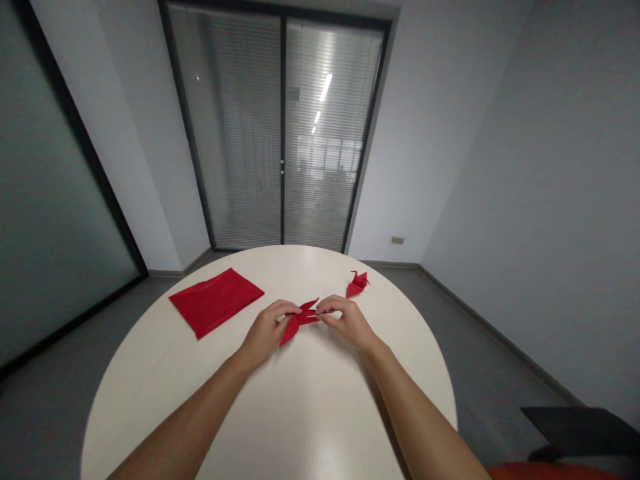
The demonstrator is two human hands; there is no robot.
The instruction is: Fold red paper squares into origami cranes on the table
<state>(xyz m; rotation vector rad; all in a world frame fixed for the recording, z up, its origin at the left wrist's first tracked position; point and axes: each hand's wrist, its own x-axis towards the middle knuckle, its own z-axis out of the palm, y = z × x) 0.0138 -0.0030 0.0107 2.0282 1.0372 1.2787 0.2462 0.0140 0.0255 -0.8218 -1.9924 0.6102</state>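
While a folded piece of bright red paper with pointed flaps (291, 331) is held between two bare hands, over the far half of a round, white, smooth-topped bench (300, 413), its left part is pinched by the fingers of the left hand (265, 330) and its right end by those of the right hand (353, 325). Whether the bench is touched by the folded piece cannot be told. One broad flap is pointed toward the near left, and a narrower one is angled toward the far right. On the left of the bench, apart from the left hand, a flat, four-sided red sheet-like thing (215, 303) is laid. Just beyond the right hand, a small red paper crane (357, 287) is set down. Behind the bench, black-framed glass panels with horizontal blinds (245, 140) are seen between pale grey walls (430, 133).
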